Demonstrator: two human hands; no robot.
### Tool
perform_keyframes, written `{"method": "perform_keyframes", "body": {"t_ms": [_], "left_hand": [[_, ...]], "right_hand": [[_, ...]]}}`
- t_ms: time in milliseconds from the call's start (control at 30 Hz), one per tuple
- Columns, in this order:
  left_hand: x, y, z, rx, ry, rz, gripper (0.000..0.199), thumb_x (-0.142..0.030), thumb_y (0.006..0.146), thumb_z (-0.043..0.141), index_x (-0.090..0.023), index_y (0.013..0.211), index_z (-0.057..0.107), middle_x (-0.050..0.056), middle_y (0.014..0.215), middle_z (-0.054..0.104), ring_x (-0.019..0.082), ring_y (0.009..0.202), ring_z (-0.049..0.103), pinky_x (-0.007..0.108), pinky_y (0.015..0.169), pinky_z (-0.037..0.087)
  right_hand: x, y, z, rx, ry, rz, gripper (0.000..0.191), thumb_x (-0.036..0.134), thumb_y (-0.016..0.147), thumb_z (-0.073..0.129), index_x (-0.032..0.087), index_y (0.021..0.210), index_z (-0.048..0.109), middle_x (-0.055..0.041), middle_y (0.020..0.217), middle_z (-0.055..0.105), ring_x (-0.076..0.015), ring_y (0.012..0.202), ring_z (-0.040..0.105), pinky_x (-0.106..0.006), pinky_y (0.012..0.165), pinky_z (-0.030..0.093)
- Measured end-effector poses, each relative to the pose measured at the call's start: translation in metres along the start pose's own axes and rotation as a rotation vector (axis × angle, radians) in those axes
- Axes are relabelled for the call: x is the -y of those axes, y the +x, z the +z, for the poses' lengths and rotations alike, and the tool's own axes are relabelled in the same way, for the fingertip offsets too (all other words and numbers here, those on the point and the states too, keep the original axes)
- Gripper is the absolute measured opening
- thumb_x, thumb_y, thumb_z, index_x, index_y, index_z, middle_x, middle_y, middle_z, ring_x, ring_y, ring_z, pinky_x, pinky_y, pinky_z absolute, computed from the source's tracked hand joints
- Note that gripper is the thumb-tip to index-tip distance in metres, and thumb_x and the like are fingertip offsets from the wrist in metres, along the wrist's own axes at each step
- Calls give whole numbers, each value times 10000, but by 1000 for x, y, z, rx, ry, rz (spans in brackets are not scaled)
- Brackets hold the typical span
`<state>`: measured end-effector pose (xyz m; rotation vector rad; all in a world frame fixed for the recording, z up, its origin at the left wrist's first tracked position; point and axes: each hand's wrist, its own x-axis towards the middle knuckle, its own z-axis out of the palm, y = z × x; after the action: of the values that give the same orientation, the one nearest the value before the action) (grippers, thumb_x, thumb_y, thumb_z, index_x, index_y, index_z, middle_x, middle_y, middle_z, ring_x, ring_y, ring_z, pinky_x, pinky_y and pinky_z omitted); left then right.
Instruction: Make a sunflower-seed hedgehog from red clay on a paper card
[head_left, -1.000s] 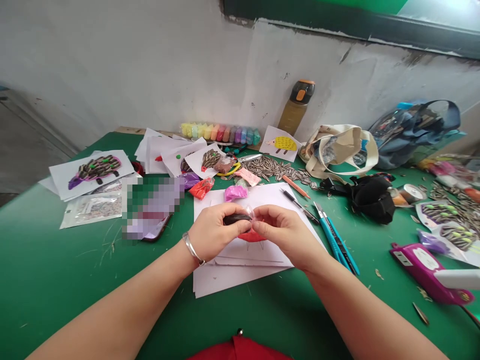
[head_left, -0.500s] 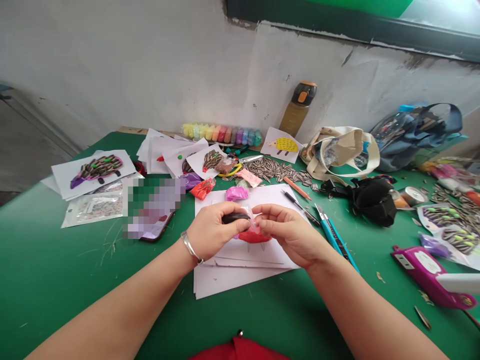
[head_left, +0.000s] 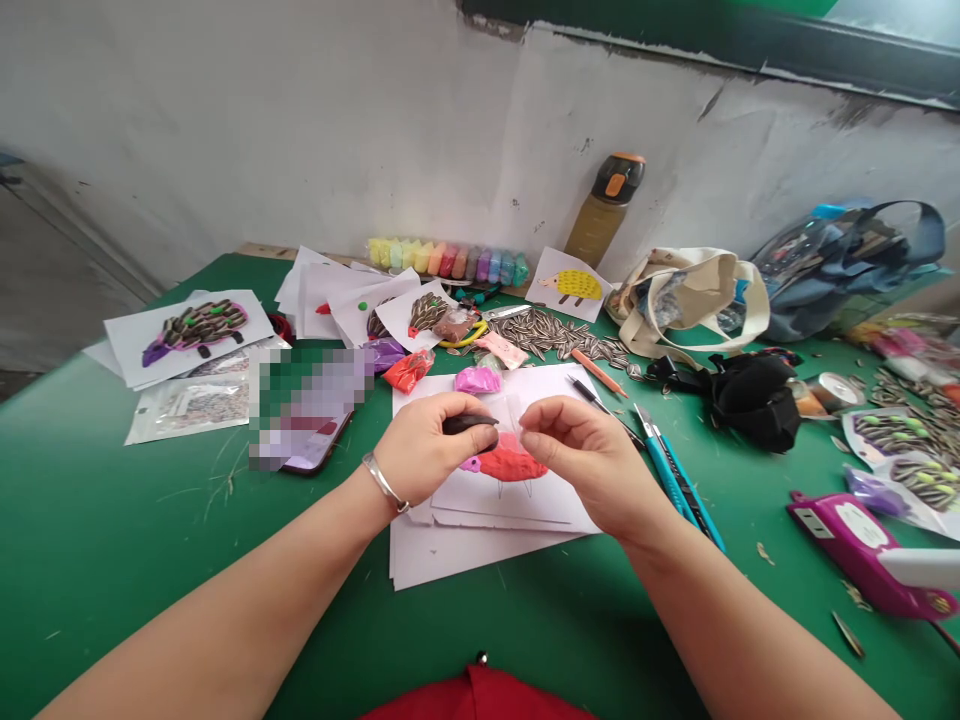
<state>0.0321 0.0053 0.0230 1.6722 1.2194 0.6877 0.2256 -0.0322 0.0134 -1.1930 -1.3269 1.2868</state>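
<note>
Between the thumb and fingers of my left hand is a lump of black clay. A thin clear plastic wrapper stretches from it towards my right hand, whose fingertips pinch its edge. Below the hands lies a sheet of white paper with a red clay body shape on it. Pencilled legs are drawn under the red clay, and a small purple-pink part sits at its left end. My hands hover just over the paper and partly cover the drawing.
A blue utility knife, black pen and orange pencil lie right of the paper. Behind are sunflower seeds and pink and red clay packs. A phone lies left; a magenta glue gun-like device lies right.
My right hand has moved slightly away from my left, and the plastic is stretched between them. More of the red clay shape shows. The view has shifted a little.
</note>
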Motion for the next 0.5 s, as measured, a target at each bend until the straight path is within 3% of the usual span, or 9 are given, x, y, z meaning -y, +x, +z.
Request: {"method": "perform_keyframes", "body": {"t_ms": [167, 500], "left_hand": [[-1, 0, 1, 45, -35, -13, 157, -318, 770, 655, -185, 832, 711, 8, 767, 710, 162, 699, 634, 257, 651, 497], [-2, -2, 2, 78, -61, -8, 169, -315, 760, 669, -180, 849, 718, 2, 770, 702, 146, 700, 624, 228, 643, 486]], "right_hand": [[4, 0, -4, -14, -309, -97, 139, 195, 827, 593, 234, 885, 713, -7, 880, 673, -158, 819, 587, -295, 728, 448], [-1, 2, -9, 59, -334, -152, 235, 228, 890, 547, 269, 1026, 734, -13, 891, 648, -151, 843, 607, -294, 755, 480]]}}
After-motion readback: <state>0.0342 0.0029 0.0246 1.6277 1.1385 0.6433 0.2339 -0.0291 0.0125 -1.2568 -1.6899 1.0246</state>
